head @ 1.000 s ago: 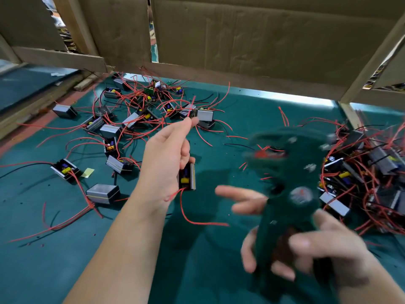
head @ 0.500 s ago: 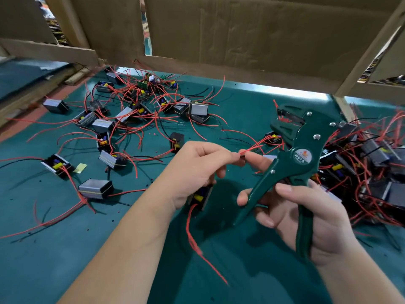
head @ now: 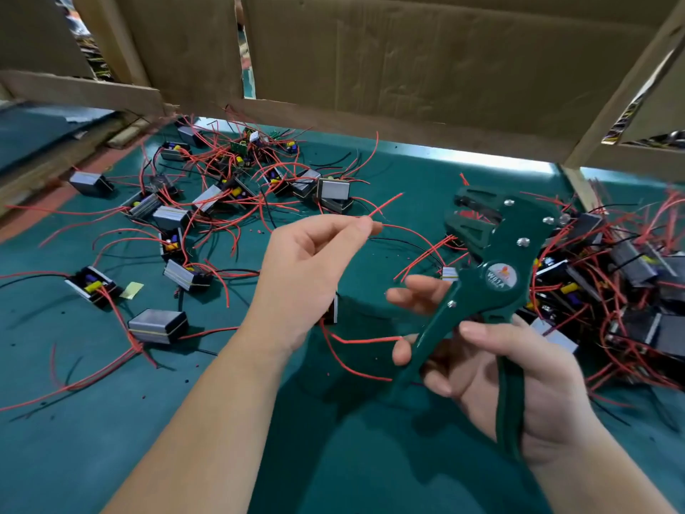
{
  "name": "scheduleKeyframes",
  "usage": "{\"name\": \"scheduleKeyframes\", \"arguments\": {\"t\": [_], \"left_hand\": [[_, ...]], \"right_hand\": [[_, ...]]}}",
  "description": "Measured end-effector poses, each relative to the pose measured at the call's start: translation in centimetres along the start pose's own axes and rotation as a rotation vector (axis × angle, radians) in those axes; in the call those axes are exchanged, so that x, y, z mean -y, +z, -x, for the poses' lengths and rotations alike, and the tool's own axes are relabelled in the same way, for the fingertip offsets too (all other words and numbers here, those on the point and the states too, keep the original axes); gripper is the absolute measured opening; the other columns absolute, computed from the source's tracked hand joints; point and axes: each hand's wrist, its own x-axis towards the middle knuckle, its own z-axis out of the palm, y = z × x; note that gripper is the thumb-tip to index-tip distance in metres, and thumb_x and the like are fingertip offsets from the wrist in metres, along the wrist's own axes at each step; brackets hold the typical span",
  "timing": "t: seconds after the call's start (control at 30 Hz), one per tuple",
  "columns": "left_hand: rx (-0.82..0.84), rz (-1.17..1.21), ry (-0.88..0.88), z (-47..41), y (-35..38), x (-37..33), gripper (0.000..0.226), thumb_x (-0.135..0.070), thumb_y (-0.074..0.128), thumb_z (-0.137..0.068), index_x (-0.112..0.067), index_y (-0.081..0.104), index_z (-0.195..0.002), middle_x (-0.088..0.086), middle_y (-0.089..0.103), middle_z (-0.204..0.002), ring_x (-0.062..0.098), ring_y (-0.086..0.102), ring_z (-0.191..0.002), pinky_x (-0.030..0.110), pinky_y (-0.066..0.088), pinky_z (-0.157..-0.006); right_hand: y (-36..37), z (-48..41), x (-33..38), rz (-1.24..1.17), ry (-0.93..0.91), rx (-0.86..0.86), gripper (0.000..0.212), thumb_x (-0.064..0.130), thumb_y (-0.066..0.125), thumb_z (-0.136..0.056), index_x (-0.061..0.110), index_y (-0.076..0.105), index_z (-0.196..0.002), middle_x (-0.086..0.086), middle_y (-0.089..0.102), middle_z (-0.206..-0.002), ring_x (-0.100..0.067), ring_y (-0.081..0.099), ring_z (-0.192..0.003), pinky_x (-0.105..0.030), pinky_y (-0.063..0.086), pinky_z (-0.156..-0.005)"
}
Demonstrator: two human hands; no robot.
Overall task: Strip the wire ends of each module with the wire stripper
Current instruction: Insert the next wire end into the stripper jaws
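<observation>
- left hand (head: 307, 268) is pinching a thin red wire (head: 387, 204) between thumb and forefinger, with the free end poking out toward 1 o'clock
- the module (head: 333, 309) that wire belongs to is peeking out from under the heel of that hand at about 4 o'clock. It's a small black block with a silvery ribbed side, and I honestly can't tell which fingers are holding it
- right hand (head: 519, 383) is gripping the wire stripper (head: 493, 276), curling around the two long handles with the forefinger sticking out loose
- the stripper is sitting at 3 o'clock from the left hand, apart from the pinched wire. It's glossy dark green metal with shiny rivets, a round sticker at the pivot and a chunky slotted head pointing to 11 o'clock
- loose modules (head: 157, 326) are lying scattered at 10 o'clock and a denser heap (head: 611, 272) at 3 o'clock, all trailing floppy red and black leads
- everything is resting on a matte teal mat (head: 111, 439), with a creased cardboard wall (head: 407, 68) standing at 12 o'clock
</observation>
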Motion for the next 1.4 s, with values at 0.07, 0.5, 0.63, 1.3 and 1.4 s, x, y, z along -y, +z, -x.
{"name": "scheduleKeyframes", "arguments": {"t": [0.07,0.5,0.63,1.3,1.4], "left_hand": [[0.070,0.047,0.000,0.1,-0.2,-0.3,0.016,-0.022,0.062,-0.089,-0.012,0.073,-0.087,-0.017,0.066,-0.059,-0.007,0.058,-0.060,0.007,0.042,-0.063],[0.068,0.076,0.020,0.0,-0.7,-0.3,0.009,-0.016,0.071,-0.077,-0.020,0.078,-0.080,-0.005,0.074,-0.074,0.009,0.057,-0.072,0.014,0.045,-0.067],[0.078,0.106,-0.011,0.0,-0.5,-0.3,0.011,-0.018,0.069,-0.075,-0.017,0.077,-0.082,-0.001,0.074,-0.076,0.014,0.062,-0.074,0.026,0.049,-0.072],[0.057,0.112,0.052,0.2,-0.3,-0.6,0.012,-0.014,0.064,-0.080,-0.018,0.076,-0.078,-0.010,0.071,-0.069,-0.003,0.061,-0.064,0.009,0.045,-0.063],[0.075,0.114,0.038,0.2,-0.2,-0.5,0.013,-0.015,0.066,-0.078,-0.019,0.078,-0.076,-0.006,0.073,-0.073,0.004,0.064,-0.070,0.015,0.048,-0.068]], "right_hand": [[-0.5,-0.1,0.5,-0.010,0.044,-0.074,0.066,0.027,0.084,-0.052,0.003,0.068,-0.111,-0.021,0.068,-0.096,-0.036,0.066,-0.075,-0.031,0.049,-0.053],[0.1,0.3,-0.3,0.013,0.204,0.068,0.040,0.026,0.079,-0.070,0.001,0.065,-0.097,-0.023,0.062,-0.077,-0.041,0.063,-0.068,-0.052,0.051,-0.070],[0.1,0.4,-0.2,0.015,0.214,0.099,0.038,0.026,0.077,-0.073,0.001,0.065,-0.098,-0.023,0.062,-0.079,-0.042,0.062,-0.071,-0.052,0.050,-0.072],[-0.4,0.4,-0.5,-0.005,0.183,0.172,0.040,0.025,0.073,-0.079,-0.003,0.061,-0.107,-0.025,0.062,-0.087,-0.043,0.062,-0.079,-0.048,0.050,-0.073],[-0.5,0.4,-0.8,0.016,0.167,0.159,0.040,0.024,0.073,-0.079,-0.002,0.061,-0.107,-0.025,0.062,-0.088,-0.044,0.062,-0.080,-0.050,0.050,-0.074]]}}
